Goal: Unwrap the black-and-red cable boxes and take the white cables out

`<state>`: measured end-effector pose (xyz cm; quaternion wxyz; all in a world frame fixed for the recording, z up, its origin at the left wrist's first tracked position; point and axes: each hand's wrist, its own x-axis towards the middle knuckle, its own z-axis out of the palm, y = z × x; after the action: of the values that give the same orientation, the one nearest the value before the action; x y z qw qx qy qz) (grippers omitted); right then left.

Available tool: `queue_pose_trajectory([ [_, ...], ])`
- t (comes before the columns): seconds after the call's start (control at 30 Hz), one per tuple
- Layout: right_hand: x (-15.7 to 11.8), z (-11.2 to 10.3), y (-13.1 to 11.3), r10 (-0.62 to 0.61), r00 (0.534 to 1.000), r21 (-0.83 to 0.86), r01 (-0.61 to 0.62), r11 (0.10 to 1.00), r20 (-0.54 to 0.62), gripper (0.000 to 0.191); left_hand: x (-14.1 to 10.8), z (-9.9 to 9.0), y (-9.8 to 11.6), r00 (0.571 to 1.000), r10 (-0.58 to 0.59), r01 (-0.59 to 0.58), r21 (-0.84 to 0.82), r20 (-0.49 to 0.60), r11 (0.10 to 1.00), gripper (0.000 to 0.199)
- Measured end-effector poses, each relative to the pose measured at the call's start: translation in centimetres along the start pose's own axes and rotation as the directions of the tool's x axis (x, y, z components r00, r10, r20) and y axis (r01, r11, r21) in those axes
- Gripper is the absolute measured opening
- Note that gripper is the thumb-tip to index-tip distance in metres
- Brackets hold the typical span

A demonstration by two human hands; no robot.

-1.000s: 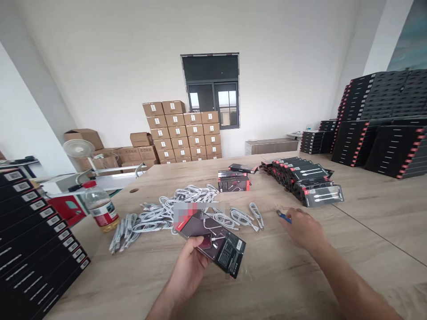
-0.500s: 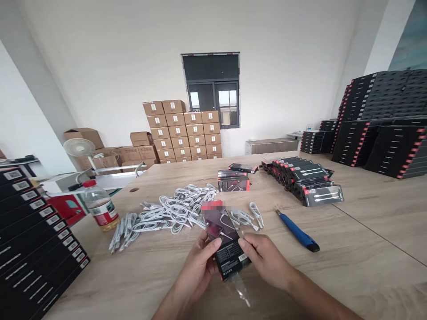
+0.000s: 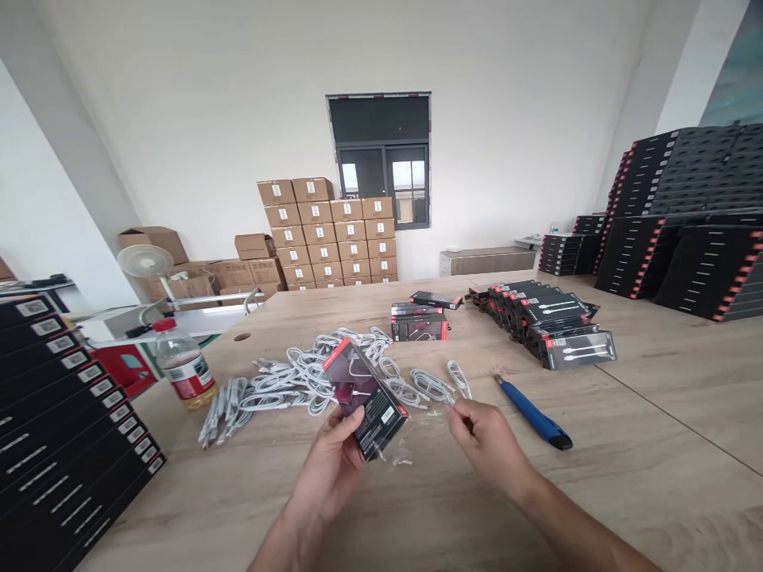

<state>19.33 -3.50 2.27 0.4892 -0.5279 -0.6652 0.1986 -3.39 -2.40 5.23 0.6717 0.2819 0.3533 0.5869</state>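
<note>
My left hand is closed around the lower part of a black and red cable box, printed with a phone and a white cable. The box tilts to the left, its printed back facing me. Clear plastic wrap hangs loose from its lower end. To the right of the box, my right hand is pinched closed, with a wisp of clear film at its fingertips. Just beyond the hands lies a loose heap of coiled white cables; a few coils sit close to my right fingertips.
A blue utility knife lies right of my right hand. Small packaged boxes stand behind the cables, with a row of cable boxes farther right. A drink bottle and stacked black boxes are at left.
My right hand has come away from the box to the right, drawing clear film. My left hand has tipped the box leftward, and loose wrap now spreads from its lower end.
</note>
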Motion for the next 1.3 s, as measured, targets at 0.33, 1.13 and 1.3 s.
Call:
queue_pose_trajectory([
  [0.33,0.6,0.0,0.3,0.28,0.925,0.463,-0.372,0.805,0.256,0.049,-0.2,0.2,0.1,0.997,-0.071,0.074,-0.071,0.039,0.995,0.029],
  [1.13,-2.3,2.8,-3.1,0.01,0.83,0.489,-0.338,0.804,0.557,0.047,-1.0,1.3,-2.4,0.986,-0.113,0.117,-0.026,0.123,0.993,0.021],
  [1.3,-1.3,2.1,-1.4,0.061,0.919,0.372,-0.217,0.903,0.389,0.045,-1.2,1.0,-1.7,0.965,-0.232,0.243,-0.084,0.126,0.966,0.01],
])
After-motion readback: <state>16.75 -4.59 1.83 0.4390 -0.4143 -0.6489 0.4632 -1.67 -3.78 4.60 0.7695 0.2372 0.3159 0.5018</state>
